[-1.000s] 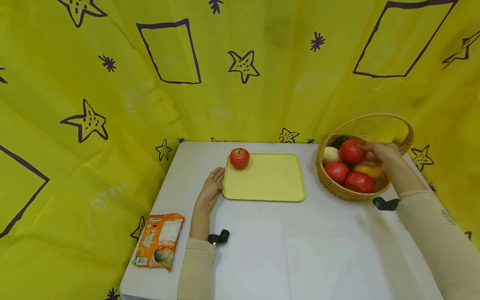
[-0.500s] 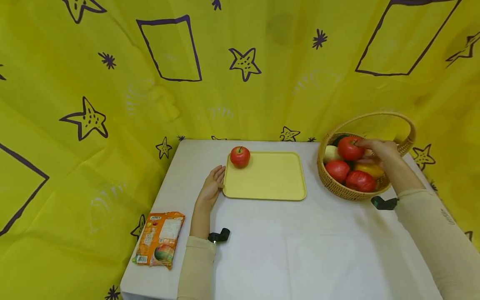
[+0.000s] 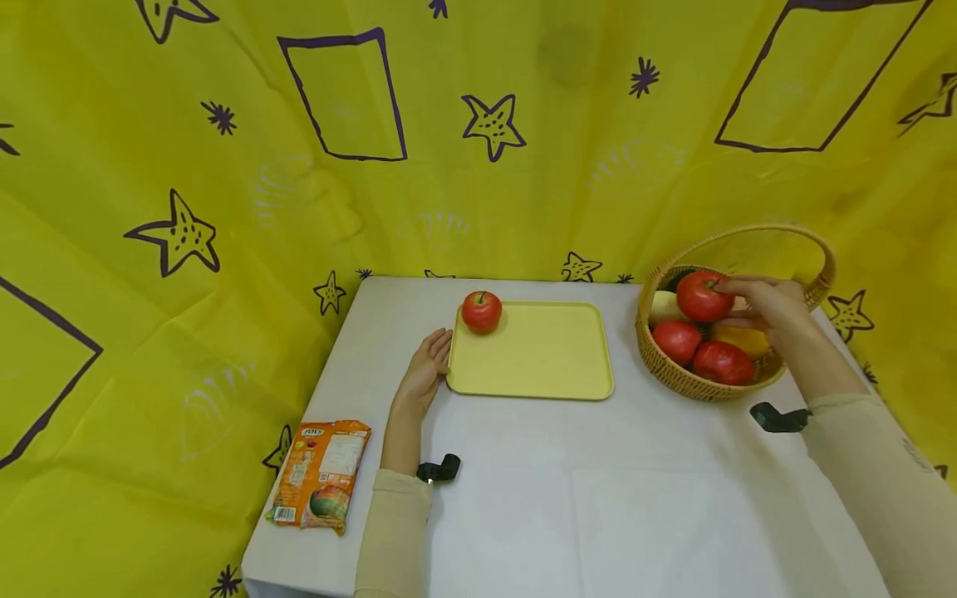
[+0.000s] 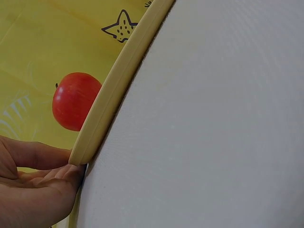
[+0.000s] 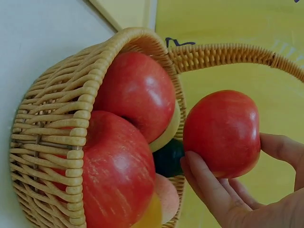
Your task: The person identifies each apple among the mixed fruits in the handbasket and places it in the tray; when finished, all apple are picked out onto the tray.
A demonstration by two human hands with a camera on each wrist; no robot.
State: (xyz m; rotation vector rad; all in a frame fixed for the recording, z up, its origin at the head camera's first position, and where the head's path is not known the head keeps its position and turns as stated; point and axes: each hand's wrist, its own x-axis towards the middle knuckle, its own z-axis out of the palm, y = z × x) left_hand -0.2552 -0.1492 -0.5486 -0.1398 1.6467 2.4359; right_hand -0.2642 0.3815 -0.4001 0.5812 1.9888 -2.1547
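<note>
In the head view, my right hand (image 3: 770, 307) holds a red apple (image 3: 704, 296) above the wicker basket (image 3: 676, 378). The right wrist view shows thumb and fingers gripping this apple (image 5: 223, 133) from opposite sides, apart from the basket's fruit. My left hand (image 3: 424, 371) is at the left edge of a pale yellow tray (image 3: 534, 353). Close up in the left wrist view, the tray's corner rim (image 4: 107, 95) sits between the thumb and fingers of that hand (image 4: 38, 185). Another red apple (image 3: 482, 312) rests in the tray's back left corner.
Inside the basket lie a red apple (image 3: 676, 341), another red fruit (image 3: 723, 363), a yellow fruit (image 3: 740, 335) and a pale one (image 3: 664, 308). The basket's handle (image 3: 763, 230) arches behind my right hand. An orange snack bag (image 3: 320, 475) lies front left on the white table (image 3: 508, 498).
The right hand has raised the apple slightly within the basket's outline. My left hand stays at the tray. The whole view has shifted a little.
</note>
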